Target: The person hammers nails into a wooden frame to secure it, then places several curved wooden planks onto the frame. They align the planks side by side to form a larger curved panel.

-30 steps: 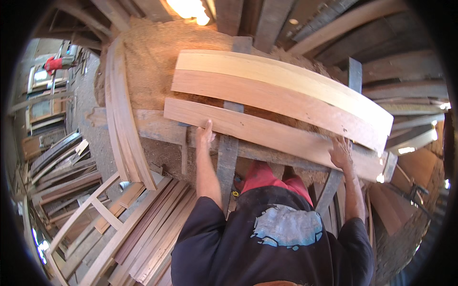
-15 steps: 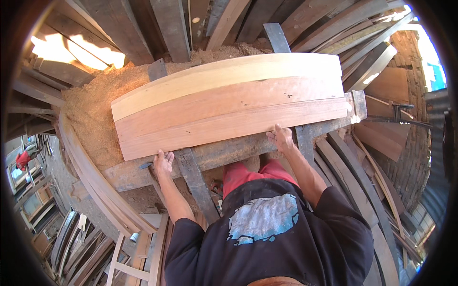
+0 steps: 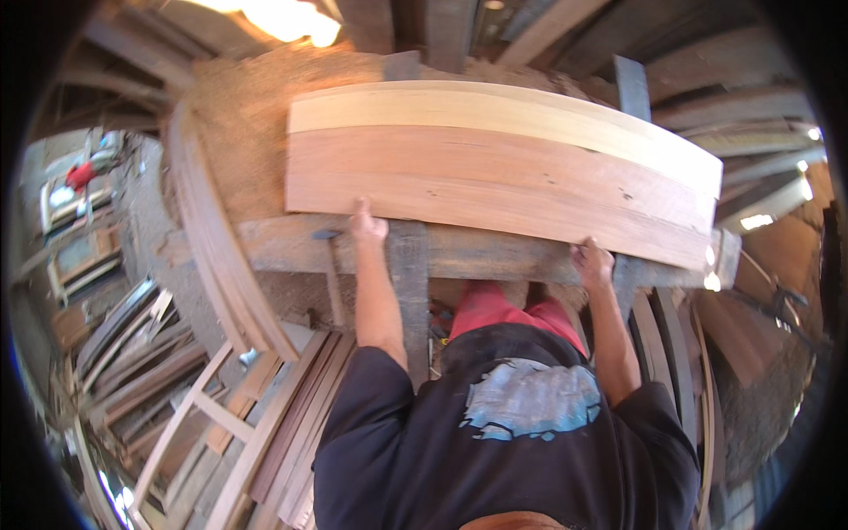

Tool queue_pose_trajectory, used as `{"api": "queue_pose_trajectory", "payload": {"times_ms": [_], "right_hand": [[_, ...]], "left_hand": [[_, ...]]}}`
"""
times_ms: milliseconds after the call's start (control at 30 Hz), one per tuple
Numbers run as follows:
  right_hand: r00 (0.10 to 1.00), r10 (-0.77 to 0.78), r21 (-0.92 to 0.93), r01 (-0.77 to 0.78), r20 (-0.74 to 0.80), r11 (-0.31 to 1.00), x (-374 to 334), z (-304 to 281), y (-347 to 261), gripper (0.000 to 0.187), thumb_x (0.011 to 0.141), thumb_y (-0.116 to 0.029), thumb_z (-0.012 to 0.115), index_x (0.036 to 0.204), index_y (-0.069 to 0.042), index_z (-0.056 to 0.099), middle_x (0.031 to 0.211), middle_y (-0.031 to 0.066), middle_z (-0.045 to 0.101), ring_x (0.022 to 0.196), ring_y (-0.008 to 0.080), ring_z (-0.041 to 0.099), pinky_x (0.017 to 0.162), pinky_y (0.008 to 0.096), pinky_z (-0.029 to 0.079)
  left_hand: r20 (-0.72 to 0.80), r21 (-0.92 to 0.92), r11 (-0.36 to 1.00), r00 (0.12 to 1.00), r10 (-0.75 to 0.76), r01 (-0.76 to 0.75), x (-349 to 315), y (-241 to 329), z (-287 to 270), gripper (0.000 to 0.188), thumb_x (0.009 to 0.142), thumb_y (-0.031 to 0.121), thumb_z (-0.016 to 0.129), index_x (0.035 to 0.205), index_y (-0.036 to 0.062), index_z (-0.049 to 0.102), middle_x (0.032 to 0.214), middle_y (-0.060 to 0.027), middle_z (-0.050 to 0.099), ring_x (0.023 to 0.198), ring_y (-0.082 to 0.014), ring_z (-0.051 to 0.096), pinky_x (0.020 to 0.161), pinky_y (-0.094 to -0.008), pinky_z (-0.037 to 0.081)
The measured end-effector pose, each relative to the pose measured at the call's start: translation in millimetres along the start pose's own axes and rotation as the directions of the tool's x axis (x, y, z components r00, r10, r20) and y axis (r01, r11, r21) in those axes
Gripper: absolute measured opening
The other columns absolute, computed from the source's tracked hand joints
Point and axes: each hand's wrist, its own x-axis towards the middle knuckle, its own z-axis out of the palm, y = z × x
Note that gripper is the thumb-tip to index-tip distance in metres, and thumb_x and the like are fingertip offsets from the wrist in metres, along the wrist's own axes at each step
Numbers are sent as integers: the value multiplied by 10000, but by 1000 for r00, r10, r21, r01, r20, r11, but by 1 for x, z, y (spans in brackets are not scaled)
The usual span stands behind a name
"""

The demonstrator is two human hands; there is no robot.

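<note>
A wide curved wooden panel lies across the rough workbench beam in front of me. It looks like several planks edge to edge, the far strip pale yellow and the nearer ones reddish. My left hand grips the panel's near edge toward its left end, thumb side up and fingers partly hidden. Further right, my right hand is closed on the same edge with curled fingers. A hammer with a dark head hangs by the beam, just left of my left hand.
Long curved boards lean at the bench's left end. Sawdust is heaped behind them. A pale wooden frame and stacked planks stand at lower left. Dark crosspieces support the panel. More curved timbers lie at right.
My view has swung, so the bench sits further right in it. The panel now slopes down toward the right, and both hands stay at its near edge with fingers more curled.
</note>
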Motion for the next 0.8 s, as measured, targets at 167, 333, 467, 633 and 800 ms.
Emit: {"api": "queue_pose_trajectory", "payload": {"times_ms": [167,333,467,633,800], "right_hand": [[984,-177,-18,177,2,984,-7,0,0,254,1004,-198,627,874,16,667,828,100,670,650,200,656,572,324,582],[989,-137,-96,131,-60,987,-19,7,-9,325,1031,-242,593,897,42,676,761,98,668,595,146,618,554,285,546],[989,-144,-204,137,-21,969,-19,10,-5,361,1036,-263,579,926,62,693,747,103,676,575,137,597,535,266,513],[995,-77,-194,88,62,977,-11,-4,-6,352,1039,-253,553,995,71,682,800,149,711,600,163,618,557,298,540],[992,110,-123,-102,60,987,-26,2,-37,319,1047,-259,537,1041,34,664,863,158,727,636,180,651,593,326,564]], "left_hand": [[110,-32,992,987,-116,120,32,7,-27,583,991,437,559,1465,107,475,1456,-127,547,1347,-369,488,1133,-640,356],[26,-14,1000,1000,-10,10,38,7,-24,503,947,306,718,1388,120,564,1397,-48,590,1304,-265,521,1110,-577,400],[23,79,997,1000,6,-8,37,23,-30,532,956,344,714,1403,115,539,1383,-18,592,1296,-251,526,1100,-557,415],[-7,946,276,844,536,-168,-45,29,21,804,931,405,710,1504,-24,346,1527,-205,415,1409,-384,384,1174,-576,299],[821,553,-577,512,253,-601,-87,-21,53,918,935,468,625,1544,-94,230,1575,-414,187,1501,-535,127,1215,-625,131]]}}
